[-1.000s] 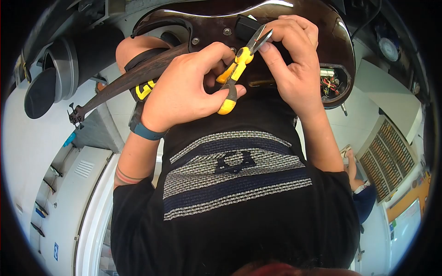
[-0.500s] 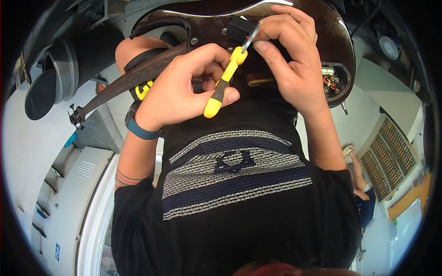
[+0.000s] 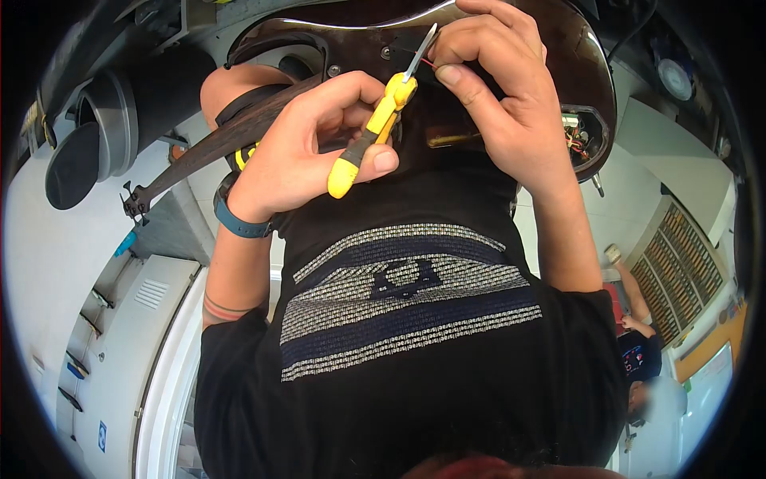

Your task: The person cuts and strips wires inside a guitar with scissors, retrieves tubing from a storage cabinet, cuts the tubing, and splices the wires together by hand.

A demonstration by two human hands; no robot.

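My left hand (image 3: 307,152), with a watch on its wrist, is closed around a pair of pliers (image 3: 381,120) with yellow and black handles. Their metal jaws point up and away, close to my right fingertips. My right hand (image 3: 499,80) pinches a thin red wire (image 3: 425,61) between thumb and forefinger. Under both hands lies a dark brown bass guitar (image 3: 550,48), back side up across my lap. Its neck (image 3: 207,152) runs off to the left. An open cavity (image 3: 576,140) at its right end shows several coloured wires.
Beyond the neck on the left stands a dark grey cylindrical bin-like object (image 3: 112,120). Another person (image 3: 638,347) is at the lower right, near a rack of small drawers (image 3: 678,263). A white cabinet (image 3: 152,295) stands at the lower left.
The pliers and my left hand have moved left and slightly up, so the jaws sit left of my right fingertips. My right hand has shifted a little upward. The other person has moved.
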